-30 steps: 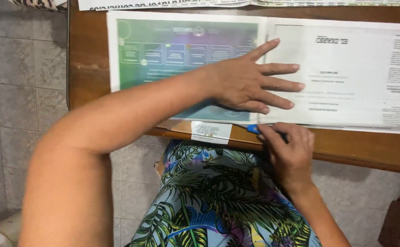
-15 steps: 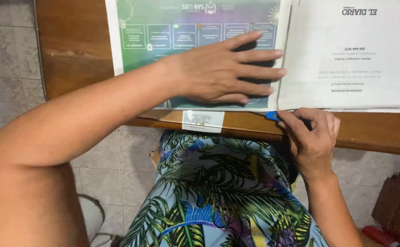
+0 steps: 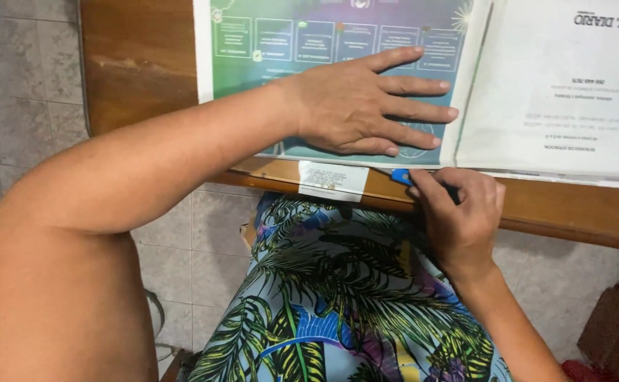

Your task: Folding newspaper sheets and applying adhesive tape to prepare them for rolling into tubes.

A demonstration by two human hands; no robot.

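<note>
The left hand (image 3: 366,106) presses flat, fingers spread, on the coloured page (image 3: 288,42). The right hand (image 3: 458,212) pinches a small blue tool (image 3: 400,176) at the page's lower edge; any cut is hidden.

The open printed newspaper (image 3: 536,92) on the brown wooden table (image 3: 139,64) now sits higher and further right in view. The right hand (image 3: 458,219), pinching a small blue-tipped tool (image 3: 400,176) (mostly hidden), has slid rightward along the table's near edge.
</note>
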